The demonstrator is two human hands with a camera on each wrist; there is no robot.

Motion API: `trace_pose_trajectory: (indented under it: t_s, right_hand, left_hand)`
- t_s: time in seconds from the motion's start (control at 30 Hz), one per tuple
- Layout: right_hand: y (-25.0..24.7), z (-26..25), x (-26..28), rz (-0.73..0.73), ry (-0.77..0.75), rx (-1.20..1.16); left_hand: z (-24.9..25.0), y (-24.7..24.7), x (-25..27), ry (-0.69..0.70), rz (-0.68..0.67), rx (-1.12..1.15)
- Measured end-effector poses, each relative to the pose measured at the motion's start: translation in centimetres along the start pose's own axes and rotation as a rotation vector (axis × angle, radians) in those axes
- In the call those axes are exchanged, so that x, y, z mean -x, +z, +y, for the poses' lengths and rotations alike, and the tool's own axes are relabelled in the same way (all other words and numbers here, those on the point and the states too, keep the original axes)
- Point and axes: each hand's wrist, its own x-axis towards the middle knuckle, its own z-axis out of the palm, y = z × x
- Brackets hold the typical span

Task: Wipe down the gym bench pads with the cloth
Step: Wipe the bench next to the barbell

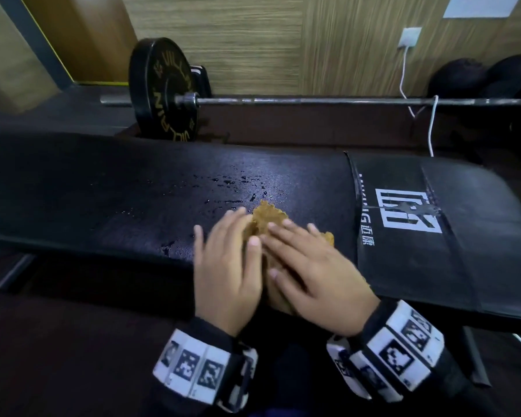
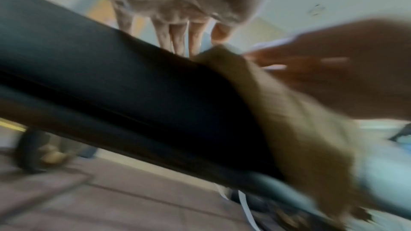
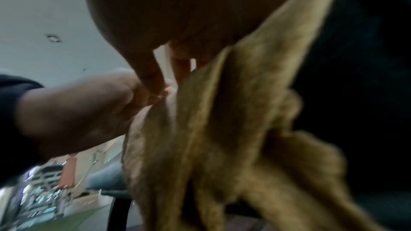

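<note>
A: On the near edge of the black bench pad point(image 1: 169, 188), at about 6 o'clock in the head view, a tan cloth point(image 1: 266, 219) lies bunched under both hands.

B: How does the left hand point(image 1: 226, 272) sit?

A: Its fingers point(image 1: 233, 227) are straight and pressed flat on the left part of the cloth, thumb alongside. They curl round nothing.

B: And the right hand point(image 1: 316, 266)?

A: It is flat as well, fingers spread and pointing toward 10 o'clock, lying across the cloth with its fingertips just beside the left hand's. It is released, pressing rather than gripping. The right wrist view, though blurred, shows the cloth point(image 3: 222, 129) hanging in folds over the pad's edge below the palm.

B: What is on the pad around them?

A: Wet droplets point(image 1: 232, 182) scatter at 12 o'clock from the hands, and a damp sheen spreads toward 9 o'clock. At 3 o'clock lies a second pad section point(image 1: 433, 236) with a white logo point(image 1: 408, 210).

B: Behind the worktop?

A: A barbell point(image 1: 313, 101) runs across at 12 o'clock, with a black weight plate point(image 1: 160, 88) at 11 o'clock. A white cable point(image 1: 403, 79) drops from a wall socket point(image 1: 409, 37) at 1 o'clock. Patterned bands point(image 1: 199, 367) wrap both wrists.
</note>
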Motion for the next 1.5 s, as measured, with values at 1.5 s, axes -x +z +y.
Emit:
trace_pose_trajectory:
  t_s: [1.5]
  right_hand:
    - [-1.6, 6.3, 4.0, 0.342, 0.391, 0.105]
  left_hand:
    - [0.0, 5.0, 1.8, -0.685, 0.605, 0.367]
